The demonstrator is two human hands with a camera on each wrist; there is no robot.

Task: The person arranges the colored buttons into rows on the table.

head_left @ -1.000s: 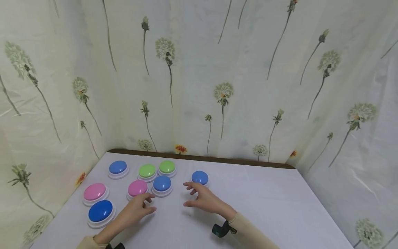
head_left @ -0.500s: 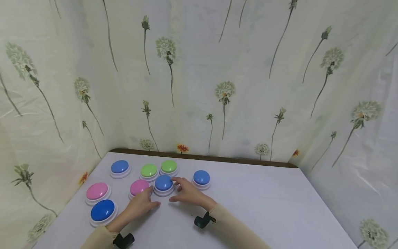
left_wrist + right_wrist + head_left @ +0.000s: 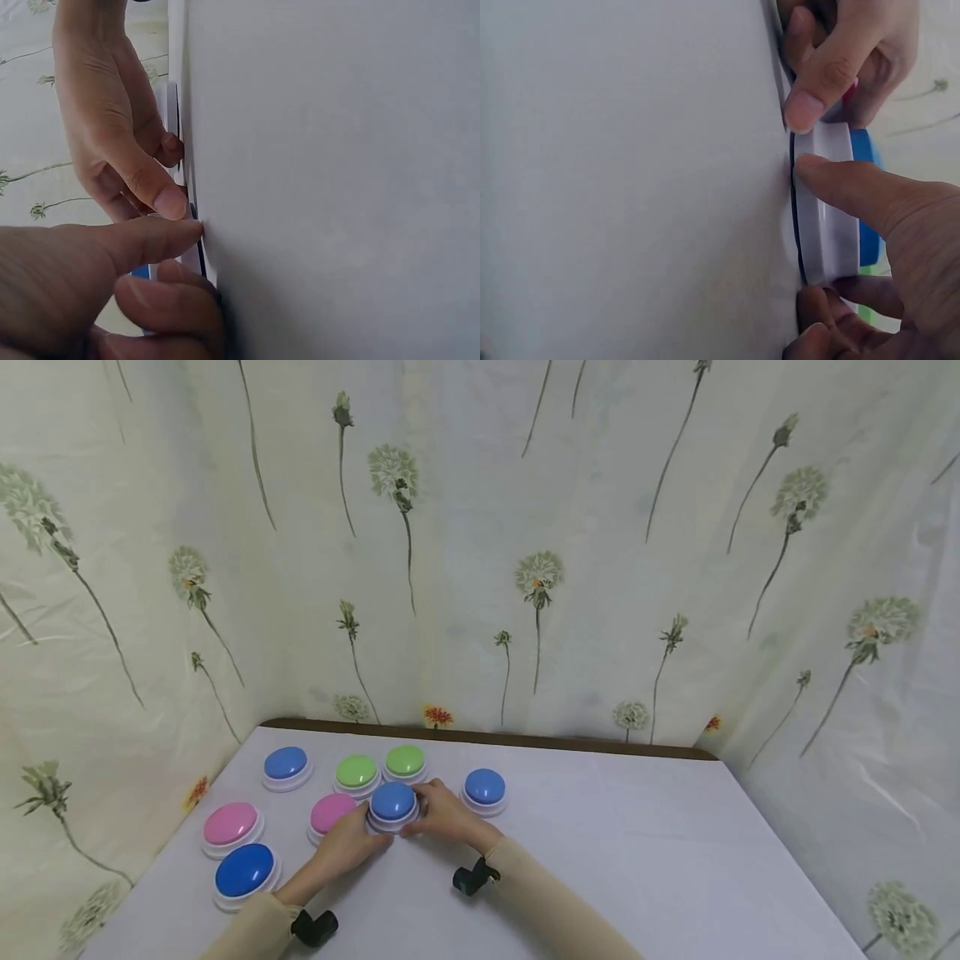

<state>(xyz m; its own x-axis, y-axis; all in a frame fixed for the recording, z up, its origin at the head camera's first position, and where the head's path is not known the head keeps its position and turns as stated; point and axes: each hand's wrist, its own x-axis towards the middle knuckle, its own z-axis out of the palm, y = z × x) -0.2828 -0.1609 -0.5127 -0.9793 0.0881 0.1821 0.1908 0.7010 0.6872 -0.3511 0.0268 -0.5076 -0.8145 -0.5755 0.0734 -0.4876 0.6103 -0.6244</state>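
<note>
Both hands grip one round push button with a light blue dome and a white base, at the middle of the group. My left hand holds the base from the left, its thumb at the near edge. From the right, my right hand holds it with the thumb on the near side and the fingers round the far side. The right wrist view shows the white base standing on edge in that view, its dark underside close to the tabletop. A pink button is partly hidden behind the left hand.
Two green buttons stand just behind. A blue button is right of the right hand. At the left are another blue button, a pink one and a darker blue one. Patterned curtain surrounds the white table.
The right hand has moved left, away from the right blue button, to the middle one. The left hand has moved slightly right, and both hands have closed round the middle button's base.
</note>
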